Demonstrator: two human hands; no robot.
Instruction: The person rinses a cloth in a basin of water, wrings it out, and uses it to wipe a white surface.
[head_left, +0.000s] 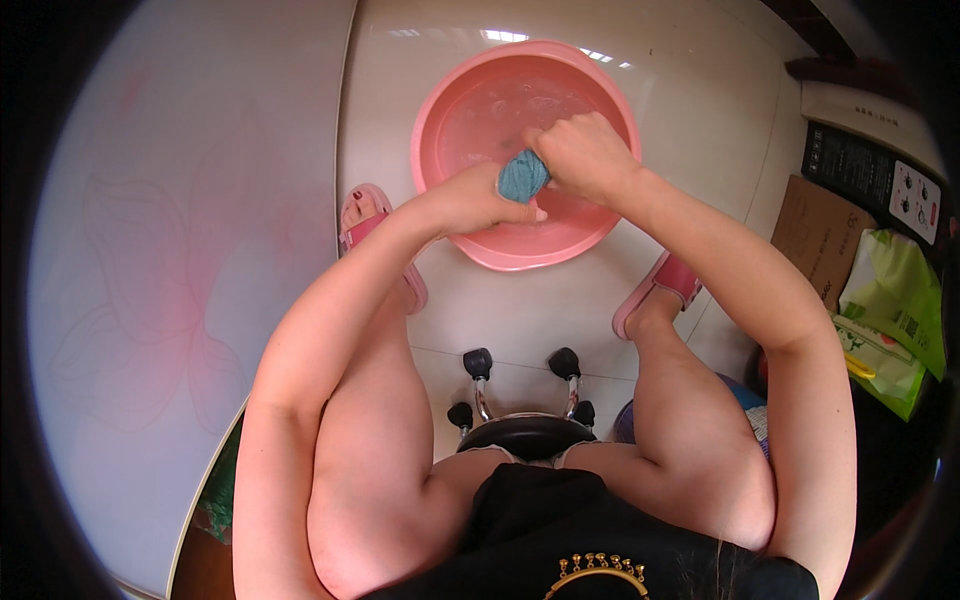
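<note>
A pink plastic basin (495, 259) stands on the tiled floor in front of me, with water (480, 124) in it and some bubbles on the surface. Over the basin, both my hands grip a bunched teal cloth (523, 177). My left hand (480, 199) is closed around it from the left, thumb toward me. From the right, my right hand (581, 154) clenches the cloth's other part, most of which is hidden by the fingers. The cloth looks twisted tight between the two fists.
A wheeled stool (525, 435) is under me, its casters near my feet. Pink slippers (364, 229) flank the basin. At left stands a pale panel (172, 225) with a flower pattern. Cardboard boxes (817, 232) and a green bag (896, 292) line the right side.
</note>
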